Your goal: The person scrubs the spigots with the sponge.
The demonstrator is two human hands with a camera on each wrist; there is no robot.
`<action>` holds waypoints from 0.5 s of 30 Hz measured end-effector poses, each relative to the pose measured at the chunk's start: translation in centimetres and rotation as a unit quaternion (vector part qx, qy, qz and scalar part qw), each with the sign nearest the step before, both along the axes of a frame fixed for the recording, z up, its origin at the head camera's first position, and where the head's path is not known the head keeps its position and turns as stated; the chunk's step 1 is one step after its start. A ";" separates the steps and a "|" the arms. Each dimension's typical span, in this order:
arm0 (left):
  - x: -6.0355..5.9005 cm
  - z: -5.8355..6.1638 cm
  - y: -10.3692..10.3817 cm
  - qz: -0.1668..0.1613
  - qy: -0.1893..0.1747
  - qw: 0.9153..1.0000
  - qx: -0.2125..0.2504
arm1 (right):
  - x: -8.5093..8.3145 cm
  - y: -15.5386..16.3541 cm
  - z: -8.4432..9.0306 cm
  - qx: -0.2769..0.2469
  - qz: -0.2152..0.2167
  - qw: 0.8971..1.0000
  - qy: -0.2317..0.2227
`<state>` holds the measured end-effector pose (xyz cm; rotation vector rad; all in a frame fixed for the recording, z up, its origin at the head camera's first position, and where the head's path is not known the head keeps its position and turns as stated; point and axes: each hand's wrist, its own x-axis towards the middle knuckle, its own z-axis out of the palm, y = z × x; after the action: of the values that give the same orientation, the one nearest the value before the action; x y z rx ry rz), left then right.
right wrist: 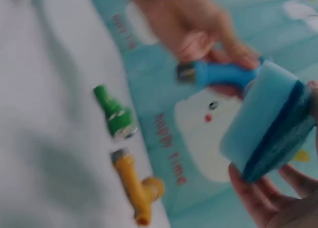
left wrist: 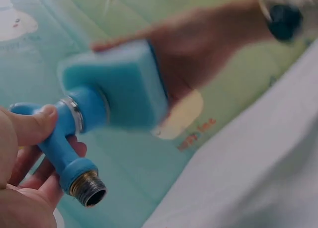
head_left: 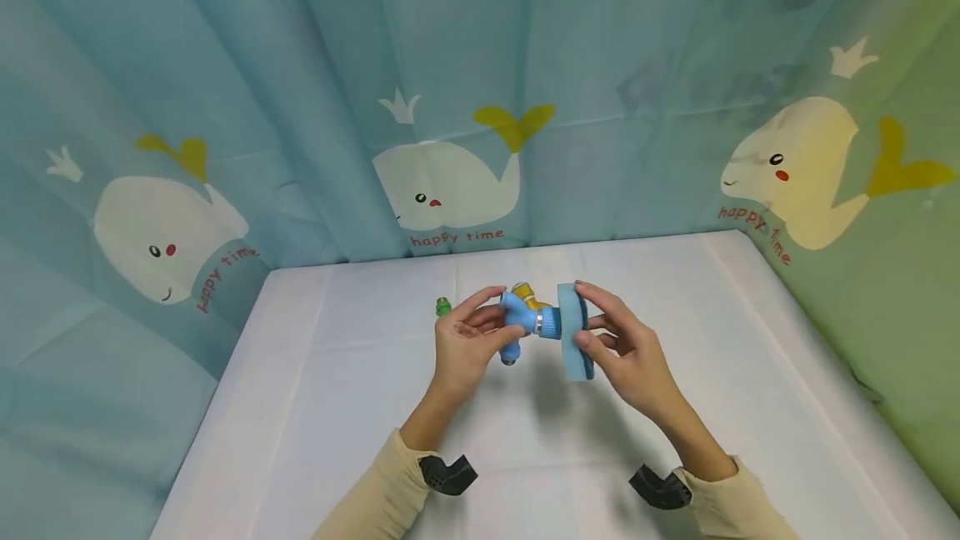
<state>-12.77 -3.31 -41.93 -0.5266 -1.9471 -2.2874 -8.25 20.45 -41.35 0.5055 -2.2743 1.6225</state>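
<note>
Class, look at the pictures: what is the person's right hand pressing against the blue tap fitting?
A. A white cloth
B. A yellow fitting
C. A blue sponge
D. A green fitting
C: the right hand grips a blue sponge whose face meets the end of the blue tap fitting held by the left hand.

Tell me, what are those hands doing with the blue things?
A person holds a blue tap fitting in the left hand and presses a blue sponge against its end with the right hand, above a white table. A green fitting and a yellow fitting lie on the table behind.
</note>
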 end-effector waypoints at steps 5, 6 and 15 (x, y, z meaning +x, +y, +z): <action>-0.1 -0.8 0.1 0.006 0.032 0.999 -0.029 | -0.4 0.4 1.1 0.117 -0.044 0.991 0.045; -0.1 -1.0 0.2 0.005 0.046 0.998 -0.034 | -0.5 0.4 1.6 0.131 -0.055 0.988 0.060; 0.2 -1.4 0.8 0.009 0.135 0.989 -0.064 | -1.0 -1.4 4.0 0.283 -0.059 0.955 0.064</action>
<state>-12.60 -2.47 -43.29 -0.7814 -1.9615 -1.9679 -9.26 19.05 -37.37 0.5671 -2.5935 0.8346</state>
